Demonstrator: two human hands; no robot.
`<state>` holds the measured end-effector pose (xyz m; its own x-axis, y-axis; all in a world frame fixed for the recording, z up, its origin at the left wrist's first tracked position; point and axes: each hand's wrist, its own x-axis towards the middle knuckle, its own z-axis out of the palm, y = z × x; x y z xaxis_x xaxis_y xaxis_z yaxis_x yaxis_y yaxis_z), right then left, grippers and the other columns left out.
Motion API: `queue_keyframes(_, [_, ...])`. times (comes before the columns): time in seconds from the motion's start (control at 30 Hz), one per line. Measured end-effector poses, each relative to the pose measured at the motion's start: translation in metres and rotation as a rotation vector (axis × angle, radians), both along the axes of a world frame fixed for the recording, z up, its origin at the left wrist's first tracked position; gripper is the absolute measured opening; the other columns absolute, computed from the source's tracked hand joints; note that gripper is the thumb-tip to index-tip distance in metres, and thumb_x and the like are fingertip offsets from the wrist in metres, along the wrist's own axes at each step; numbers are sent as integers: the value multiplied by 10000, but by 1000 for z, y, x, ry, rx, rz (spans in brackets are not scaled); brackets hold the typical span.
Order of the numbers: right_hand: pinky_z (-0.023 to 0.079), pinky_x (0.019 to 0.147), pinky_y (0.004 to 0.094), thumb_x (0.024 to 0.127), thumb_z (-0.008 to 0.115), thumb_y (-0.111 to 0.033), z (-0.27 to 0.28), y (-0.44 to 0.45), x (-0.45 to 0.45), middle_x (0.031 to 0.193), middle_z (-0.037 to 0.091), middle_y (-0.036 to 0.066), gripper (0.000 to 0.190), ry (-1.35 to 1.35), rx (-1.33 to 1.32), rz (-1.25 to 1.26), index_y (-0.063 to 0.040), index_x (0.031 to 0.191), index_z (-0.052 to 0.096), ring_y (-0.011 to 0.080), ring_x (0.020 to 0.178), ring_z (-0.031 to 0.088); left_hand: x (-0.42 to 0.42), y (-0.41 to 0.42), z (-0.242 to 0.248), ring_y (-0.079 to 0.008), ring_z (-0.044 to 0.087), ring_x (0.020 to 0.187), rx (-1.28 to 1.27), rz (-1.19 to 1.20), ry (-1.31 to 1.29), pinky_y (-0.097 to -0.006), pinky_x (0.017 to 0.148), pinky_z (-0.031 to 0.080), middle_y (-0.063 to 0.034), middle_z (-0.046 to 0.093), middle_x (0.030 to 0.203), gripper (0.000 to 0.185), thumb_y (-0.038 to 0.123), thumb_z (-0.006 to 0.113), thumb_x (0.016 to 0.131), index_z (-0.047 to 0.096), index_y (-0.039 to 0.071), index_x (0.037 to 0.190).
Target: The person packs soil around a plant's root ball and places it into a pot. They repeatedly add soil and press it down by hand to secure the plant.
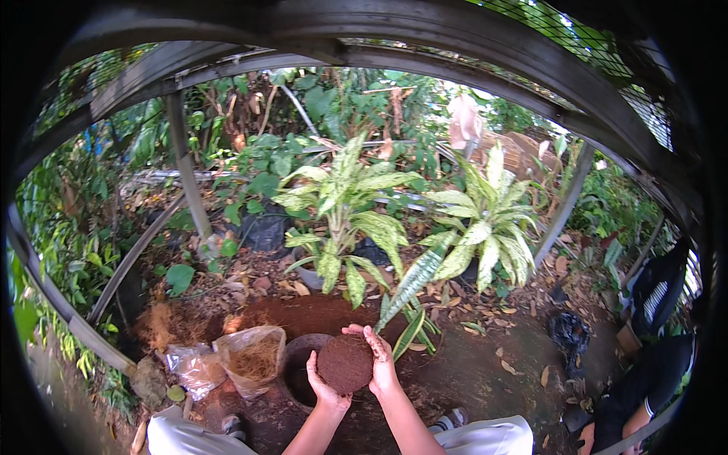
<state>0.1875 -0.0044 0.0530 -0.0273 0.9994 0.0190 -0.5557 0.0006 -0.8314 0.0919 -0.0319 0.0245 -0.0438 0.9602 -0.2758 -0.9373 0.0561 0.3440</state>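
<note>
Between my two hands is a round, dark brown ball of fibrous potting material [345, 364]. My left hand [327, 387] cups its left side and lower edge. Against its right side and top lies my right hand [382, 358], with brown crumbs stuck to the fingers. Just behind and to the left stands a dark round pot [294, 367], partly covered by the ball and my left hand. Left of the pot, an open clear plastic bag [253, 358] holds brown fibre. Another clear bag [196, 369] lies beside it.
Two potted plants with speckled leaves [341, 222] [483, 227] stand ahead. A snake plant [412, 307] rises just beyond my right hand. At right are a black plastic bag [569, 338] and another person's arm [637, 421]. Wooden posts [190, 170] frame the space.
</note>
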Motion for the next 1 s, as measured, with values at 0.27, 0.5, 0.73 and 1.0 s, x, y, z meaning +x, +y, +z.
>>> queue_keyframes(0.27, [489,871,399,868,580,-302,7,6,-50,1028,665,135,328,281,-187,188,-8,998,647,258,940,636,-52,-17,14,-276,469,1228,76,107,238,-428,1056,328,-99,505,1330,680,614,382,871,488,94,1297])
queue_keyframes(0.5, [473,894,396,833,608,-272,1,28,-64,1010,669,150,356,158,-247,578,8,1049,638,249,961,630,-98,-29,12,-281,439,1264,106,-279,23,-494,1049,342,-103,442,1386,698,642,355,872,439,136,1346])
queue_keyframes(0.73, [461,939,366,877,611,-364,14,39,-85,1095,640,139,557,-309,75,471,37,1245,496,225,1027,612,-131,-23,-20,-359,425,1262,221,-266,-172,-584,1049,307,-154,434,1386,706,625,398,854,465,103,1325])
queue_keyframes(1.0, [394,976,420,912,515,-402,-25,-7,-118,1179,606,97,428,87,-234,214,-69,1168,590,239,1123,533,-144,-29,-19,-308,457,1242,59,71,-22,-461,1054,343,-150,479,1348,693,569,441,858,454,69,1337])
